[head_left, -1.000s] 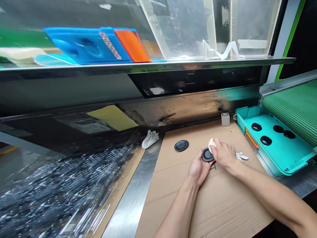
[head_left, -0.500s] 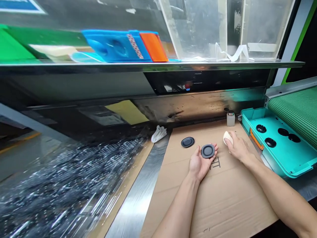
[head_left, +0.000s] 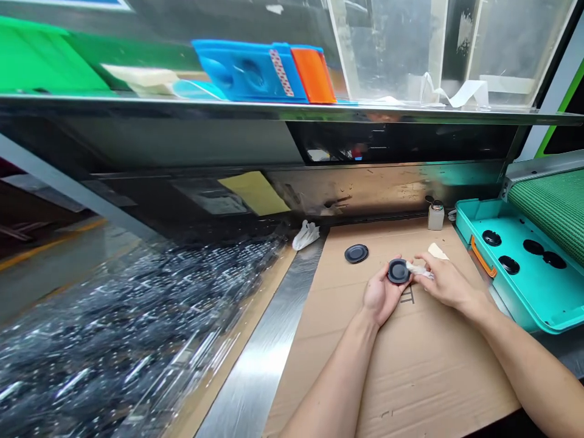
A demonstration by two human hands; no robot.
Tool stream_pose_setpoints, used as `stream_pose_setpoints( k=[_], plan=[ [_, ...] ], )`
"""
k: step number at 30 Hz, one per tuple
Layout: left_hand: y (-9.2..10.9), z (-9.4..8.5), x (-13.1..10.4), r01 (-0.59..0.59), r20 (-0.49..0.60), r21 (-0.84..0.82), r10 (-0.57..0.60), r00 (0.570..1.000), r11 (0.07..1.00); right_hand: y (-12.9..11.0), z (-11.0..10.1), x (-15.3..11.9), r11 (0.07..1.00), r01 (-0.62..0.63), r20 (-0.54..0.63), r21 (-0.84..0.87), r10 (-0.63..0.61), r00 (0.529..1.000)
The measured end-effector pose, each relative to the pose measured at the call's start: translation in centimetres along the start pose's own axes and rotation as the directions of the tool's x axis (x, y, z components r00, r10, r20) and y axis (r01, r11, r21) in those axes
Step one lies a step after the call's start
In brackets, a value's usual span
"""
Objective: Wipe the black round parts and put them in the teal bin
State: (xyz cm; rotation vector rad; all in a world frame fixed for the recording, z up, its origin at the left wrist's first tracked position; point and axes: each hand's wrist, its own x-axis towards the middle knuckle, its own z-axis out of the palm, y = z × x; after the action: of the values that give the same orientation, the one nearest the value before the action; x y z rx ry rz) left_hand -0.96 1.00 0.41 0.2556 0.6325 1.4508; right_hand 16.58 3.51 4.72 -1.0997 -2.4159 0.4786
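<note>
A round black lid (head_left: 398,271) rests in my left hand (head_left: 381,293), which is palm up with its fingers around the rim. My right hand (head_left: 449,281) pinches a crumpled white cloth (head_left: 420,270), whose tip touches the right side of that lid. Just behind my right fingers, a cream-coloured pad (head_left: 437,250) lies on the cardboard. Another round black lid (head_left: 356,253) is flat on the cardboard sheet (head_left: 392,371), behind and left of my left hand.
A teal tray (head_left: 538,292) with several black round pieces stands at the right, beside a green conveyor belt (head_left: 554,201). A small bottle (head_left: 435,216) stands at the back. Plastic-wrapped dark parts (head_left: 114,328) fill the left. A metal shelf edge (head_left: 274,111) crosses above.
The cream pad has left my right fingers and lies on the cardboard. My right hand now holds a white cloth against the lid. The view has shifted slightly.
</note>
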Motion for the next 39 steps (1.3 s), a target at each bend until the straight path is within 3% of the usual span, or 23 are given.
stream_pose_setpoints(
  k=[2,6,9,13,18,24,29,35,39],
  plan=[
    [-0.7,0.2,-0.2,0.008,0.027,0.043,-0.009,1.0,0.999,-0.9,1.2,0.2,0.999,0.002,-0.002,-0.049,-0.002,1.0],
    [-1.4,0.2,-0.4,0.003,0.08,0.09,-0.01,0.997,0.996,-1.6,2.8,0.4,0.946,-0.066,-0.029,-0.316,0.06,0.998],
    [-1.2,0.0,-0.4,-0.02,0.061,0.079,0.016,0.998,0.997,-1.9,3.3,0.4,0.907,-0.073,-0.025,-0.415,0.069,0.997],
    [-0.9,-0.1,-0.2,0.038,0.051,0.036,-0.04,0.998,0.999,-1.9,3.8,0.5,0.946,0.019,0.055,-0.324,-0.001,0.998],
    [-0.3,0.0,0.0,0.001,0.029,0.024,-0.001,1.0,1.0,-0.6,3.5,0.6,0.957,-0.168,-0.114,-0.238,0.144,0.983],
    [1.6,0.0,-0.2,0.012,-0.019,0.001,-0.012,1.0,1.0,1.1,3.5,0.7,0.979,-0.146,-0.259,0.146,0.18,0.949],
    [2.0,0.1,-0.7,0.147,-0.081,-0.01,-0.147,0.986,0.989,2.0,4.4,1.2,0.895,-0.135,-0.238,0.425,0.254,0.938],
    [2.3,0.8,-1.2,0.2,-0.073,-0.04,-0.203,0.976,0.979,1.5,3.7,1.2,0.898,-0.146,-0.242,0.416,0.264,0.934],
    [2.4,1.1,-1.4,0.205,-0.015,-0.059,-0.206,0.978,0.977,1.2,3.1,1.1,0.929,-0.07,-0.255,0.365,0.172,0.952]
  ],
)
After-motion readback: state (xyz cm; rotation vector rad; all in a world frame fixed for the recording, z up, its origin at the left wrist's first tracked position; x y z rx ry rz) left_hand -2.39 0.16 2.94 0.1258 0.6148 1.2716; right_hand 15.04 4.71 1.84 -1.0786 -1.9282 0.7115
